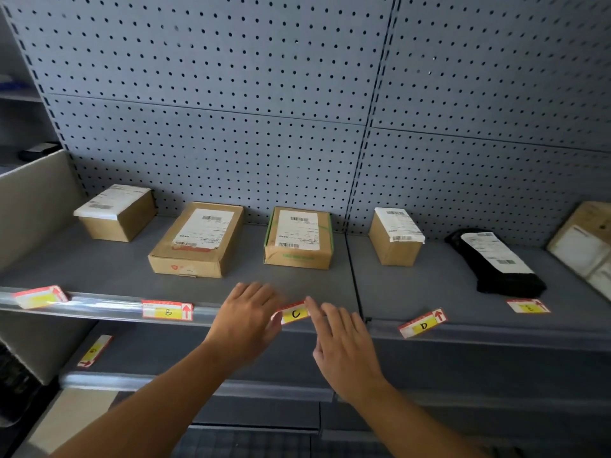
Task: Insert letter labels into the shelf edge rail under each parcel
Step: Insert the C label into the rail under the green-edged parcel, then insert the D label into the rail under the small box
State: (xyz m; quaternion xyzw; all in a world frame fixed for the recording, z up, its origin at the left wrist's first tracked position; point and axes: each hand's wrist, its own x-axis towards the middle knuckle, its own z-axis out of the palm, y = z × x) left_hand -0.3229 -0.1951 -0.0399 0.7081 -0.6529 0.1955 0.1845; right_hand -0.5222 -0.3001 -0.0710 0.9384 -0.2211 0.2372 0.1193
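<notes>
The C label (295,313), red and yellow, lies at the shelf's front edge below the green-taped parcel (298,238). My left hand (246,320) pinches its left end and my right hand (340,338) touches its right end with the index finger. The B label (167,310) sits in the clear edge rail (99,304) under the flat brown parcel (197,239). A tilted label (40,296) rests in the rail at the far left, below the small box (115,213). The D label (423,324) lies loose and askew near the upright box (395,238). Another label (528,306) lies before the black bag parcel (496,262).
A perforated grey back panel (231,127) rises behind the shelf. One more label (95,351) lies on the lower shelf at left. A large box (585,246) sits at the far right. A grey side board (29,206) closes the left end.
</notes>
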